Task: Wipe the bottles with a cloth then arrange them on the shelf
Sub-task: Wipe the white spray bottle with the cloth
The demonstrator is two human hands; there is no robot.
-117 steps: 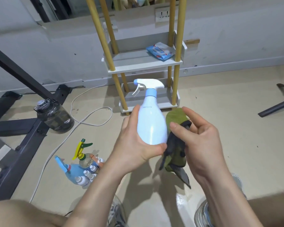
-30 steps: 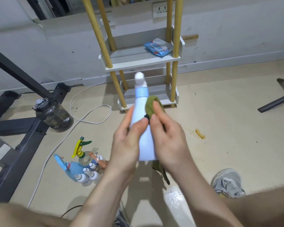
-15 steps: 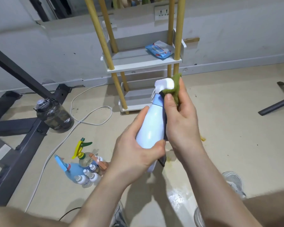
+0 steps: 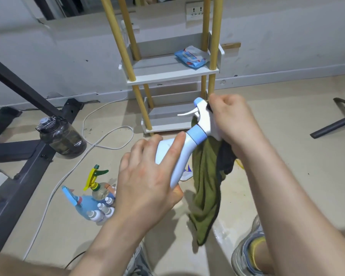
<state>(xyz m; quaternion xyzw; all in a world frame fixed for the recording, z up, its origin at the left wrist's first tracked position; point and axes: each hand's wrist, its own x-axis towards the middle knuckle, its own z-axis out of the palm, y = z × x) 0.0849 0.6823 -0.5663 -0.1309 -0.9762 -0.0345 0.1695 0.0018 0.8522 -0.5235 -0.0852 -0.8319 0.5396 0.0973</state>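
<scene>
Both hands are up in front of the shelf, working right at its bottom tier. The left hand grips the bottle round its white body. Its fingers are spread and curled over the top, one stretched toward the blue collar, with the thumb tucked under the base. The bottle is off the floor and tilted, its head nearest the shelf and its trigger pointing toward the shelf's left posts.

The right hand is balled into a fist over the back of the spray head, bunching the cloth against it. Its fingers are curled tight together, and the tips are hidden. The rest of the green cloth hangs loose below that fist, away from the shelf, beside the bottle's body.

The other bottles lie in a heap on the floor, out in front of the shelf and to its left. A wipes pack sits at the right end of the tier above. Further left of the shelf, a dark jug stands on the floor against a black frame. A white cable loops between jug and shelf.
</scene>
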